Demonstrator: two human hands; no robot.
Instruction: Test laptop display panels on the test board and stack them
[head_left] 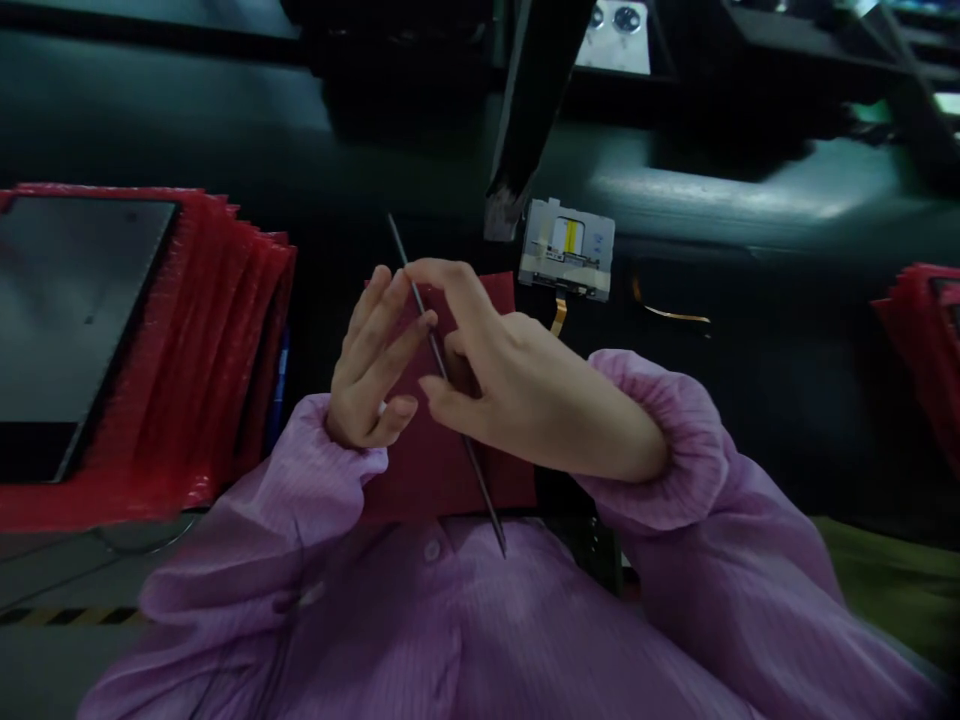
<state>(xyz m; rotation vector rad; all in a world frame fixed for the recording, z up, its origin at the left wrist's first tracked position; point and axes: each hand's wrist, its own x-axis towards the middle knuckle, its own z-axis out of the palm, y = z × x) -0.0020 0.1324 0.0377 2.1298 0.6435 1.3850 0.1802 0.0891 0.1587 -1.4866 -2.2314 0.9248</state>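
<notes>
Between my hands, a long thin dark panel (480, 478), seemingly seen edge-on, slants from upper left to lower right. My right hand (517, 385) grips it from the right, index finger at its upper part and thumb lower down; the other fingers are partly hidden. On the left side, my left hand (371, 365) has its fingers stretched out and thumb apart, fingertips at the panel's edge. Something small and white shows by the left thumb, too little to name. Beneath both hands lies a red sheet (435, 490) on the dark table (750, 400).
At left, red bubble bags (217, 350) are stacked with a dark-glass screen (75, 310) on top. A blue item (280, 380) sits beside them. Beyond my right hand are a grey module (568, 248) and an orange flex strip (675, 316). A dark post (536, 95) descends behind. More red bags (926, 350) are at right.
</notes>
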